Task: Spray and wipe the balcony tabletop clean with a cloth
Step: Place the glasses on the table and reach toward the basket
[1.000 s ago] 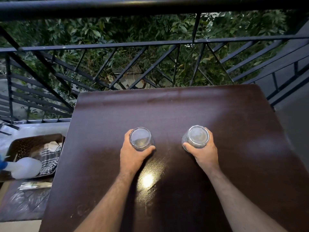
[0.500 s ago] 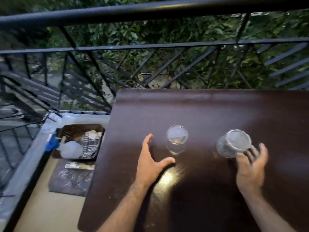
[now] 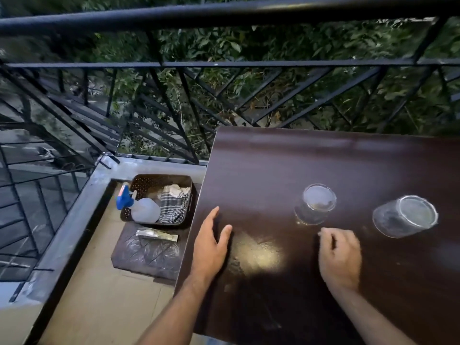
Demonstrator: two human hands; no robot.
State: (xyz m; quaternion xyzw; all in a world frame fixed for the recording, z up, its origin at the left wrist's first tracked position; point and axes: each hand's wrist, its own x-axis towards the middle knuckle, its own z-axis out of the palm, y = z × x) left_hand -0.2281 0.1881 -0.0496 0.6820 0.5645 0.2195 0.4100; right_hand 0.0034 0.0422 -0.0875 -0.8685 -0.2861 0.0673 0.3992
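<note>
The left hand lies flat with straight fingers by the left edge of the dark desk, and the right hand, fingers loosely curled and holding nothing, sits just short of two upturned glasses, with bare desk stretching beyond them to the black railing. Down on the floor left of the desk, a brown basket holds the spray bottle and the checked cloth, untouched, with a foil packet on a dark mat below it. Since a moment ago both hands have let go of the glasses and drawn back, and the view has swung left.
</note>
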